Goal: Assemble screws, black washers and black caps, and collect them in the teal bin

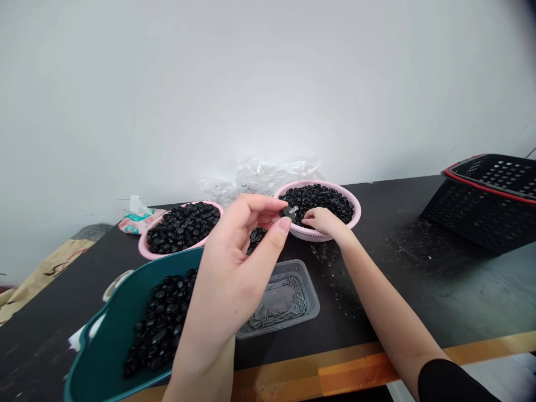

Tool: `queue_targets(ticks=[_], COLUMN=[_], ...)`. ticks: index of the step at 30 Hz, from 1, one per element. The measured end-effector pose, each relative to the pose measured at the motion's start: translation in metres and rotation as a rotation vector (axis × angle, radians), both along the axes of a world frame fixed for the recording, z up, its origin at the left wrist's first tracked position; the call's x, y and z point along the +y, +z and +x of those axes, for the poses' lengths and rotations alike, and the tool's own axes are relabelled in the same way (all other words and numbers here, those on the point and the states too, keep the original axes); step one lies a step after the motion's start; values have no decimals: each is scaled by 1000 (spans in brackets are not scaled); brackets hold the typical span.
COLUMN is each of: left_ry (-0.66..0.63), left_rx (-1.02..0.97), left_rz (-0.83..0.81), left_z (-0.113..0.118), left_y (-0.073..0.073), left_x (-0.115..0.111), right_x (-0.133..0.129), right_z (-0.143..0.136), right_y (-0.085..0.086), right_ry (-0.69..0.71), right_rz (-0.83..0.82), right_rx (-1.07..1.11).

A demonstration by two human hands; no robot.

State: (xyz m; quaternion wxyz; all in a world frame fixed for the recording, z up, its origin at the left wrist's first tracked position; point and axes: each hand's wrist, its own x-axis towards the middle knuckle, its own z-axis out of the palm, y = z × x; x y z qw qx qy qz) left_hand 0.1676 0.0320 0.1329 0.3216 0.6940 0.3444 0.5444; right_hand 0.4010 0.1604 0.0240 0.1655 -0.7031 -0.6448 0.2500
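Pale wall (pixel 268 84) stands behind a black table (pixel 385 223). Black perforated basket (pixel 473 218), red-rimmed, sits far right; teal bin (pixel 106 329), front left, holds glossy black caps (pixel 165 312). Right pink basket (pixel 357 215) and left pink basket (pixel 143 248), toward the back, both contain black pieces. Left hand (pixel 230 273) is raised partly over a clear tray (pixel 313 304) of thin metal pieces (pixel 297 301). Right hand (pixel 324 219) reaches into the right pink basket; cannot tell whether it grips anything. Left thumb and fingertips pinch a small black part (pixel 287 213) bearing a coil-like metal piece (pixel 293 210).
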Motion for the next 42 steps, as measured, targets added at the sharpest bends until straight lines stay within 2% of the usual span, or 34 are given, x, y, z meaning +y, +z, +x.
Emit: queue_targets(ticks=[5, 8, 11, 15, 18, 21, 26, 29, 35, 42], left_ry=[-8, 0, 4, -20, -48, -54, 56, 120, 170, 239], left_rx=[1, 22, 47, 70, 93, 103, 156, 221, 354, 421], left_rz=[18, 23, 20, 27, 39, 61, 182, 308, 467, 541], left_z=[-2, -3, -4, -4, -3, -3, -4, -3, -4, -1], left_y=[-1, -1, -1, 0, 0, 2, 3, 4, 4, 1], left_x=[3, 5, 6, 5, 2, -4, -15, -18, -21, -22], right_x=[2, 1, -12, -49, -83, -108, -125, -127, -127, -128], right_z=[-6, -4, -4, -14, -26, -38, -46, -48, -51, -52], right_y=[-3, 2, 20, 56, 78, 90, 97, 97, 98, 97], right_ry=[-38, -58, 14, 177, 313, 438, 486, 517, 525, 527], right_rz=[91, 191, 326, 479, 500, 477, 411, 382, 341, 291], right_rx=[130, 279, 519, 840, 1096, 1284, 1369, 1401, 1428, 1500])
